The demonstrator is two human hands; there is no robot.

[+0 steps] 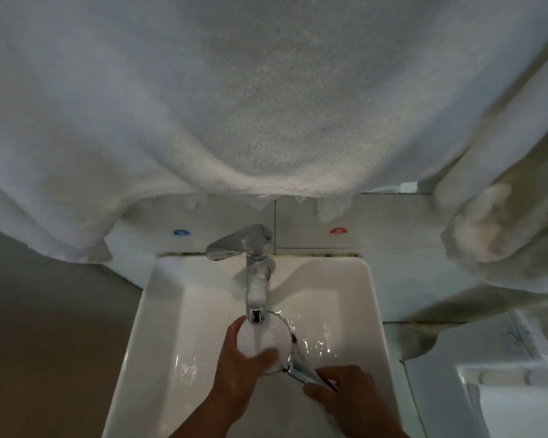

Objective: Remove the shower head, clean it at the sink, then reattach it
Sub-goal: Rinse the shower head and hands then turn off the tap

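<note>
Looking straight down over a white rectangular sink [370, 311], both hands are in the basin with the shower head [266, 338] held right under the chrome faucet [255, 279]. The round face of the head points up, and the water stream from the spout lands on its upper left part, so it looks white and frothy there. The left hand [234, 371] wraps around the left and lower edge of the round head, with the thumb lying across the face near the bottom rim, so that hand is closed on the head itself. The chrome handle [301, 373] runs down and to the right from the head, and the right hand [345, 396] is closed around its far end, fingers curled over it. So the head sits between the two grips, up and left of the right hand and just above the left palm. Water is pooling and glinting on the basin floor to the right of the head. It's pretty dim and the splash blurs things, so I can't really make out the nozzles on the face. A big white towel [266, 105] hangs over the top of the view, above the faucet lever, and there's a blue dot [180, 232] and a red dot [338, 231] on the wall tiles behind the sink.
</note>
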